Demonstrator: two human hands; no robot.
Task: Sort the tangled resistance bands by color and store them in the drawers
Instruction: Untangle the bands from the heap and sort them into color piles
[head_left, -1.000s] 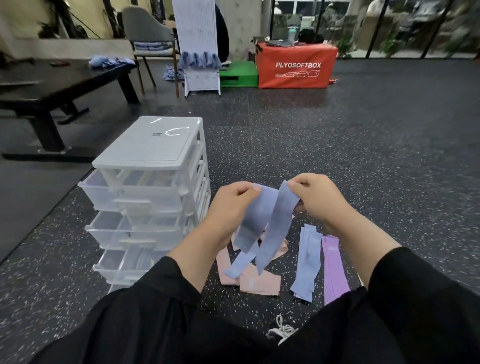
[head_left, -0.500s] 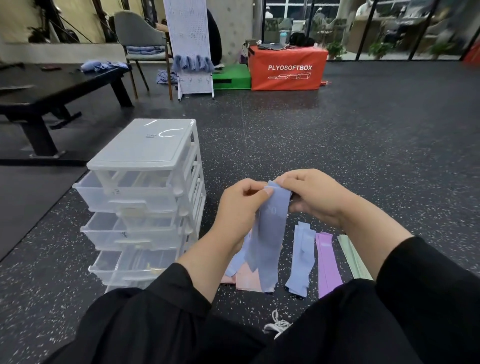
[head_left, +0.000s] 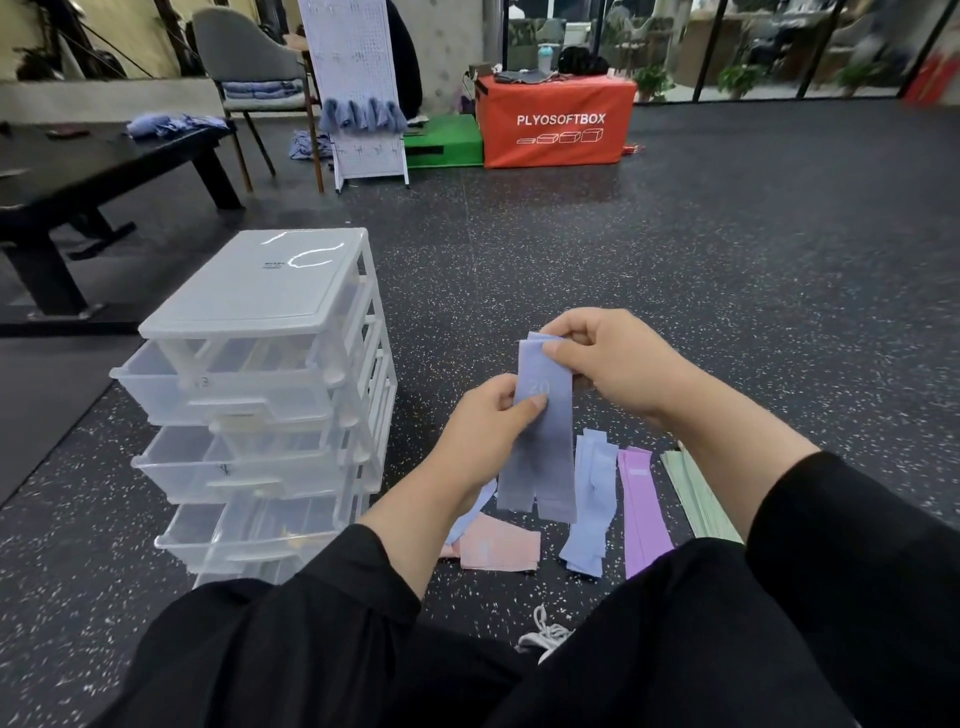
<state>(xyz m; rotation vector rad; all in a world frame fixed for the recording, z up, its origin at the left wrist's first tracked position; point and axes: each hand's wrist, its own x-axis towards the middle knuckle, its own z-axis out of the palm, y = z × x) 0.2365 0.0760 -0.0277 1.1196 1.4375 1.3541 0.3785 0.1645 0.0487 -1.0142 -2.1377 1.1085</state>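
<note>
The flat blue-lilac stretch band (head_left: 543, 431) hangs doubled above the speckled floor, its loose ends apt to slip apart or snag the pink band (head_left: 498, 551) below if either pinch slackens. The right hand (head_left: 602, 358) pinches its top fold; the left hand (head_left: 498, 421) pinches its middle by thumb, beside the clear plastic drawer tower (head_left: 260, 384).
</note>
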